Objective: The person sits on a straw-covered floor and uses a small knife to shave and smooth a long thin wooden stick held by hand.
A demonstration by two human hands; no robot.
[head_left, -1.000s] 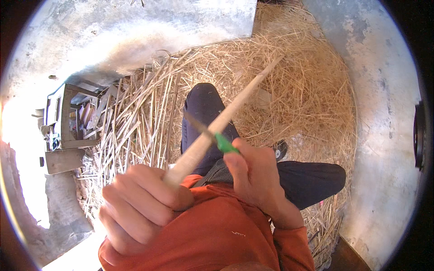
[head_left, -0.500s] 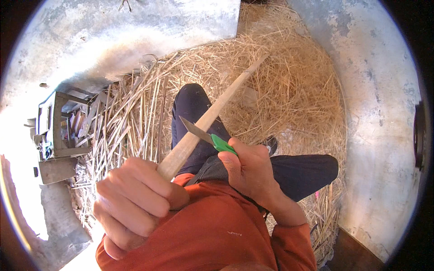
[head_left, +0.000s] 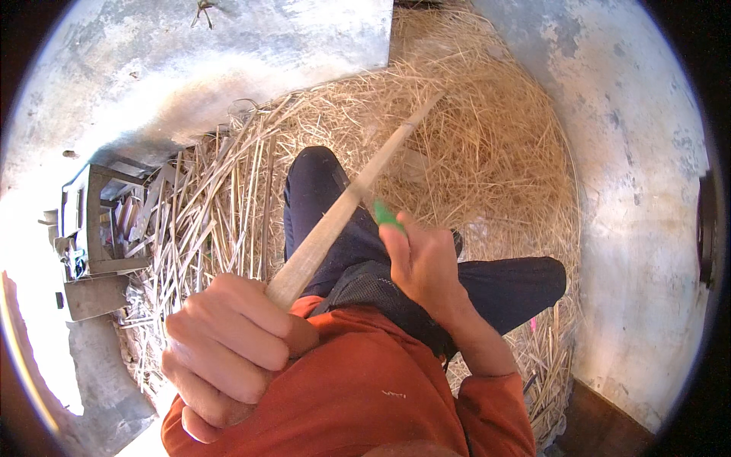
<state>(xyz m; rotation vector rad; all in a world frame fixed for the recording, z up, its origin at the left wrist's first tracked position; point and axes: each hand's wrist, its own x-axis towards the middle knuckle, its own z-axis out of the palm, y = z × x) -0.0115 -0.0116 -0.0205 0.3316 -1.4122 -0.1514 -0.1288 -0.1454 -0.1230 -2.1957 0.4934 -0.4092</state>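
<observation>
My left hand is wrapped round the thick near end of a long, pale wooden stick. From my fist the stick slants up and to the right across my bent leg, tapering toward its far end over the straw. On its right side, my right hand is closed round a green-handled knife. Only part of the green handle shows clearly. The blade is blurred, lying near or against the stick's middle; whether it touches cannot be made out.
Loose straw covers the ground ahead and to the right. Several long, thin split strips lie at the left beside a wooden frame with items inside. Weathered pale walls rise on both sides.
My right hand has moved slightly up and to the right, taking the knife farther along the stick toward its thin end. My left hand keeps its hold, nearly in place.
</observation>
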